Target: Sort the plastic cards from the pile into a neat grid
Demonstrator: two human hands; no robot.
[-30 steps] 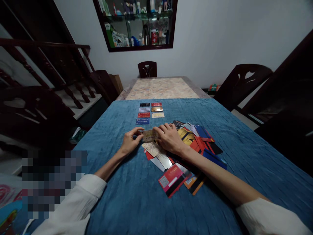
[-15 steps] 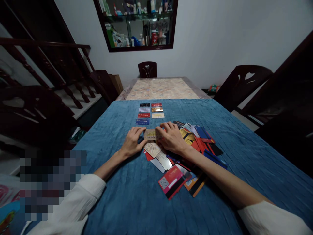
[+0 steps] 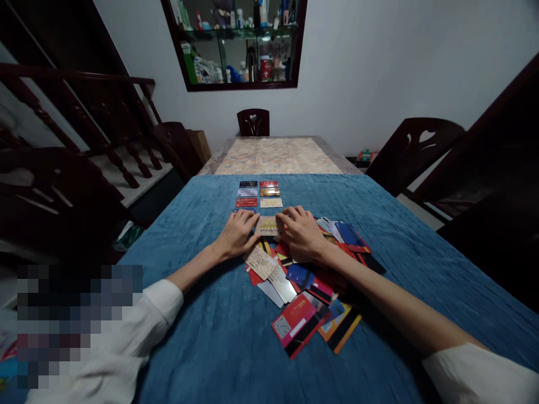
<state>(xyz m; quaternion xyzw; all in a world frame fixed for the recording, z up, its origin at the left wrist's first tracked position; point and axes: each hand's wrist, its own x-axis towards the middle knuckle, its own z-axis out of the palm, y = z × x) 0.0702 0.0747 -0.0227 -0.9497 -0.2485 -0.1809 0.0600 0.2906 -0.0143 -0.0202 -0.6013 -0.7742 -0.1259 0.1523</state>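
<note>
A beige card [image 3: 268,225] with yellowish marks is held level between my two hands. My left hand [image 3: 236,233] pinches its left end between thumb and fingers. On its right end my right hand [image 3: 303,231] is closed, hiding that edge. Beyond the hands lie cards in two columns: a black card [image 3: 248,184], a silver card [image 3: 247,192], a red card [image 3: 246,202] and a partly covered blue card on the left; a red card [image 3: 268,184], a gold card [image 3: 269,192] and a cream card [image 3: 271,202] on the right. A loose, overlapping card pile [image 3: 301,325] spreads below and right of my hands.
A blue cloth [image 3: 202,336] covers the near part of the table, with the patterned tabletop [image 3: 280,154] bare beyond it. Dark wooden chairs stand at the far end [image 3: 253,123] and right side [image 3: 421,146]. A stair railing [image 3: 84,73] runs along the left.
My hands have carried the beige card slightly forward and right, toward the two columns. My left hand now partly covers the blue card, and more of the pile shows beneath.
</note>
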